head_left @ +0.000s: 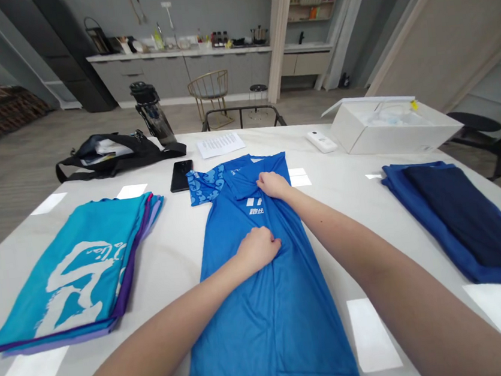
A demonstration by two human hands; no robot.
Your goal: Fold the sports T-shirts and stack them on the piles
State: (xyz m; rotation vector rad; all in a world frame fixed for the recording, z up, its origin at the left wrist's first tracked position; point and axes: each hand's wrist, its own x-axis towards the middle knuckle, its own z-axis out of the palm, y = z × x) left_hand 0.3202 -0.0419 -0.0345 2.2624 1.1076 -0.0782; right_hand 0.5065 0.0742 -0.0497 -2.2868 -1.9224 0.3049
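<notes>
A blue T-shirt (246,309) with white printing lies lengthwise on the table before me, its right side folded over toward the middle. Its patterned left sleeve (207,184) spreads out to the left. My left hand (257,249) is closed on the shirt's fabric at mid-body, near the folded edge. Farther up, by the chest print, my right hand (274,185) pinches the cloth of the folded-over part. Creases run between the two hands. The fingertips of both hands are partly hidden.
Folded teal and purple shirts (81,255) are stacked at left, dark blue folded clothes (466,217) at right. Toward the back of the white table (162,282) are a black bag (115,152), bottle (154,114), phone (181,176), paper (221,144), white remote (321,141) and open white box (388,130).
</notes>
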